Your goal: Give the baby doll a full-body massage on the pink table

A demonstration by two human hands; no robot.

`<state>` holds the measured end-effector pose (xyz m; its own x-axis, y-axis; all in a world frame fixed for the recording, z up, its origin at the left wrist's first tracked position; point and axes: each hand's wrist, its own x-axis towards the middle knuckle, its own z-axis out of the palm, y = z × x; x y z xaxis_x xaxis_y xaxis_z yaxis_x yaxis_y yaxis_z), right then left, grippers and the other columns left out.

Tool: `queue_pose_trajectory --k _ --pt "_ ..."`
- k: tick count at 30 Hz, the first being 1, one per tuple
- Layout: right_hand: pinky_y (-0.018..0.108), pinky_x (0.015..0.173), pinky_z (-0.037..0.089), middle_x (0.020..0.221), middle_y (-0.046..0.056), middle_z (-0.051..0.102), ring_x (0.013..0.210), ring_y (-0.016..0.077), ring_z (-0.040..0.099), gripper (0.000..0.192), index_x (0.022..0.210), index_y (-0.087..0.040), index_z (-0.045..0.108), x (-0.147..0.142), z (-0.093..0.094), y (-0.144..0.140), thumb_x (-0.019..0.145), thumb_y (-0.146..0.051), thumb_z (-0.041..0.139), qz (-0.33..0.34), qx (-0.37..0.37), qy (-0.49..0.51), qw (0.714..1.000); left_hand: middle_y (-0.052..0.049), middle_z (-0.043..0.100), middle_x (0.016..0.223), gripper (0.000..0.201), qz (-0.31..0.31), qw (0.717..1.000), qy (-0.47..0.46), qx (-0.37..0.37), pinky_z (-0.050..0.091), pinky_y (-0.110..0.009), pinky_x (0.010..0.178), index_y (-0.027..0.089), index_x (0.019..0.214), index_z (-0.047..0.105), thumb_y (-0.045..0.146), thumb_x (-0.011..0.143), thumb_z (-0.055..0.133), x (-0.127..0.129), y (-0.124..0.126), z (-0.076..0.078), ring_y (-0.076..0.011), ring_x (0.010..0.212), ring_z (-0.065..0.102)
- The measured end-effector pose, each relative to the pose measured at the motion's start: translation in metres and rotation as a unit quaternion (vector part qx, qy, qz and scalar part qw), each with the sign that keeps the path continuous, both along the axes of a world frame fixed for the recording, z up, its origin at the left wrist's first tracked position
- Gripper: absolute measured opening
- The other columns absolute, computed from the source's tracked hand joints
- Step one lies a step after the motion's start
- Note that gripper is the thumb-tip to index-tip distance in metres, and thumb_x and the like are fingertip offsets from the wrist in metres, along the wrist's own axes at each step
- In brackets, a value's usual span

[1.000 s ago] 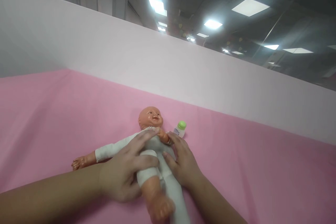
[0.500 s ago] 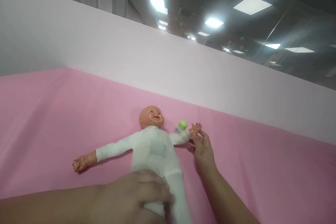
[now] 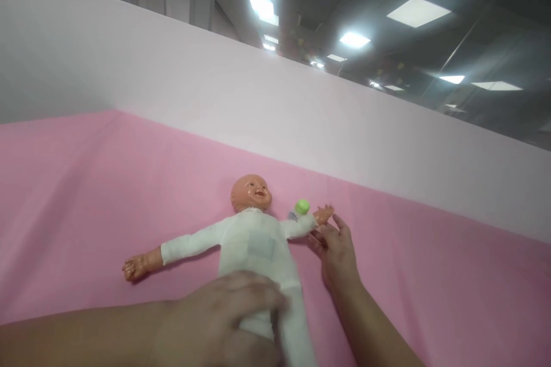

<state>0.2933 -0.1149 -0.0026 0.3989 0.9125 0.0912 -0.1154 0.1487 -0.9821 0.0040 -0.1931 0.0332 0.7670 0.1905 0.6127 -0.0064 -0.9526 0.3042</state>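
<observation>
A baby doll point(image 3: 253, 241) with a smooth bald head and a white cloth body lies face up, its arms spread out. Across its lower body reaches my left hand point(image 3: 228, 309), slightly smeared by motion; thumb and fingers are apart, with the fingertips over the top of the legs. My right hand point(image 3: 338, 249) is beside the doll's hand point(image 3: 323, 215) on the right, fingers loosely apart and close to its wrist. Whether they touch it I cannot tell. Behind that arm lies a small bottle with a light green cap point(image 3: 302, 206), partly hidden.
Pink padded sheeting point(image 3: 172, 172) with soft creases lies under the doll. A white wall or raised side panel point(image 3: 275, 109) runs along the back. Beyond it are ceiling lights point(image 3: 417, 11) and a dark ceiling.
My right hand's fingers have loosened around the doll's hand and spread a little. My left hand has shifted slightly over the doll's lower body. The whole view has moved slightly.
</observation>
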Motion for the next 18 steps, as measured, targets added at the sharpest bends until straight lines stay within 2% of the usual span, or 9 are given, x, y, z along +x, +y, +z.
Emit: queue_pose_trajectory --k 2,4,7,9,11,14,18 --pt "0.049 0.099 0.058 0.146 0.012 0.057 0.119 0.0285 0.067 0.074 0.151 -0.030 0.035 -0.013 0.002 -0.009 0.088 -0.044 0.070 0.029 0.060 -0.086 0.994 -0.014 0.042 0.154 0.042 0.048 0.999 -0.022 -0.009 0.041 -0.050 0.115 0.025 0.116 0.063 0.031 0.076 0.070 -0.004 0.003 -0.002 -0.0369 0.139 0.047" --pt "0.051 0.106 0.053 0.154 0.012 0.049 0.130 0.0286 0.060 0.071 0.154 -0.031 0.032 -0.026 0.003 -0.020 0.092 -0.041 0.066 0.081 0.111 -0.185 0.973 -0.011 0.028 0.163 0.044 0.100 0.993 -0.051 -0.030 0.038 -0.054 0.117 0.025 0.116 0.064 0.022 0.073 0.067 -0.008 0.009 -0.004 -0.0392 0.146 0.037" --pt "0.057 0.117 0.041 0.158 0.009 0.046 0.143 0.0304 0.047 0.069 0.156 -0.033 0.035 -0.041 0.004 -0.032 0.094 -0.038 0.064 0.167 0.149 -0.367 0.903 -0.007 0.020 0.166 0.042 0.150 0.983 -0.067 -0.084 0.032 -0.058 0.120 0.024 0.114 0.067 0.017 0.072 0.065 -0.011 0.025 -0.009 -0.0398 0.151 0.027" --pt "0.061 0.123 0.030 0.161 0.006 0.043 0.151 0.0328 0.034 0.065 0.154 -0.035 0.042 -0.046 0.005 -0.037 0.093 -0.040 0.064 0.204 0.138 -0.475 0.844 -0.006 0.017 0.167 0.043 0.164 0.976 -0.054 -0.134 0.029 -0.057 0.122 0.024 0.113 0.069 0.016 0.071 0.068 -0.012 0.037 -0.015 -0.0402 0.153 0.021" --pt "0.065 0.124 0.023 0.165 0.003 0.037 0.156 0.0345 0.022 0.062 0.154 -0.037 0.043 -0.047 0.008 -0.039 0.095 -0.044 0.062 0.227 0.113 -0.535 0.806 -0.005 0.015 0.168 0.046 0.168 0.967 -0.041 -0.190 0.028 -0.055 0.123 0.024 0.115 0.069 0.015 0.070 0.071 -0.013 0.047 -0.022 -0.0400 0.155 0.017" --pt "0.067 0.124 0.022 0.169 0.000 0.027 0.158 0.0352 0.014 0.060 0.155 -0.040 0.041 -0.048 0.011 -0.040 0.097 -0.047 0.058 0.246 0.077 -0.558 0.789 -0.004 0.015 0.169 0.049 0.157 0.957 -0.030 -0.243 0.027 -0.053 0.124 0.025 0.119 0.069 0.015 0.070 0.071 -0.013 0.056 -0.031 -0.0387 0.155 0.018" --pt "0.065 0.123 0.025 0.171 0.000 0.022 0.158 0.0346 0.017 0.062 0.154 -0.042 0.041 -0.049 0.009 -0.041 0.095 -0.044 0.061 0.229 0.057 -0.548 0.802 -0.005 0.013 0.170 0.048 0.152 0.957 -0.028 -0.245 0.027 -0.051 0.124 0.024 0.119 0.069 0.016 0.072 0.071 -0.014 0.055 -0.032 -0.0388 0.155 0.018"
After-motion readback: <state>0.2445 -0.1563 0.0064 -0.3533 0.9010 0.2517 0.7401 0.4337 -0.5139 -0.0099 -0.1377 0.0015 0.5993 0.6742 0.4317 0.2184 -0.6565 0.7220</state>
